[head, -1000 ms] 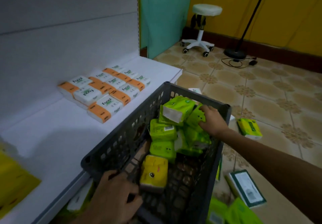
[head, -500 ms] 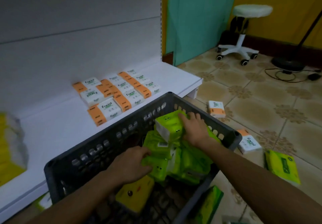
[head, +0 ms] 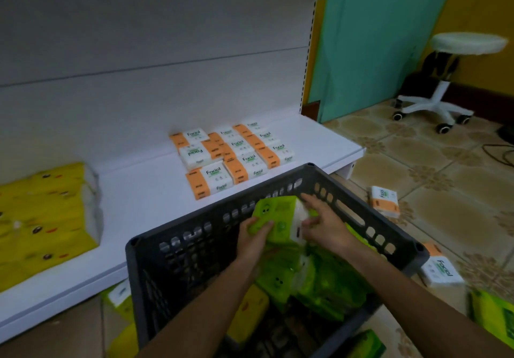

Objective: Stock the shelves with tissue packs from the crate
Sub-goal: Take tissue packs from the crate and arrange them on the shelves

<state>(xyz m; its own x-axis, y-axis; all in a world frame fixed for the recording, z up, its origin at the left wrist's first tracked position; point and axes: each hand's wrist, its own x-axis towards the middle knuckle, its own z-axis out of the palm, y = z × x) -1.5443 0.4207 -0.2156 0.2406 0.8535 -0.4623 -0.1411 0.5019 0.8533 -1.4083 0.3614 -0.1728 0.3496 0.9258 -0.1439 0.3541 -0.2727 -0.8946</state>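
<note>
A dark grey plastic crate [head: 194, 235] stands against the front edge of a low white shelf [head: 144, 199]. It holds several green tissue packs [head: 319, 282] and a yellow one [head: 250, 310]. Both hands are inside the crate, gripping one green tissue pack [head: 278, 215] lifted near the far rim. My left hand [head: 254, 242] clasps its near left side. My right hand [head: 324, 224] holds its white right end. Several orange-and-white tissue packs [head: 233, 157] lie in rows at the back of the shelf.
A large yellow tissue bundle [head: 47, 218] lies on the shelf's left end. Loose packs lie on the tiled floor: orange-and-white ones [head: 385, 200] [head: 442, 270] and a green one [head: 495, 318] to the right. A white wheeled stool [head: 445, 79] stands far right.
My left hand left the crate's near rim, reached in, and now grips the green pack together with my right hand. The pack has risen toward the far rim. The view swung left.
</note>
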